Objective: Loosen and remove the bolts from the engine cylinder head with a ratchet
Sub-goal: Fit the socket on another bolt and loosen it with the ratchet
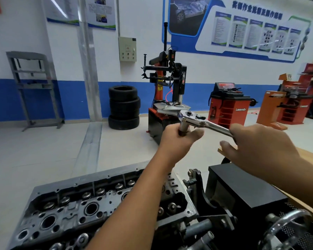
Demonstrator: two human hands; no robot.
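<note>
Left hand point(177, 139) grips socket point(184, 126) — right hand point(257, 150) holds ratchet point(204, 121).

glossy chrome ratchet point(202, 121) — dull grey-metal cylinder head point(83, 210)

I see a car repair training workshop, tyre changer point(167, 91), stacked tyres point(124, 107), wheel balancer point(229, 103), instruction boards point(249, 31) on wall

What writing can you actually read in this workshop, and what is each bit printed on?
"power": runs vertically on the black column of the red and black tyre-changing machine.
"Lanpody": white letters on the front of the red wheel-balancer cabinet.
Large blue wall display board: a headline in Chinese characters, too blurred to read; its panel text is too small.
Wall posters at upper left: text too small.
</note>
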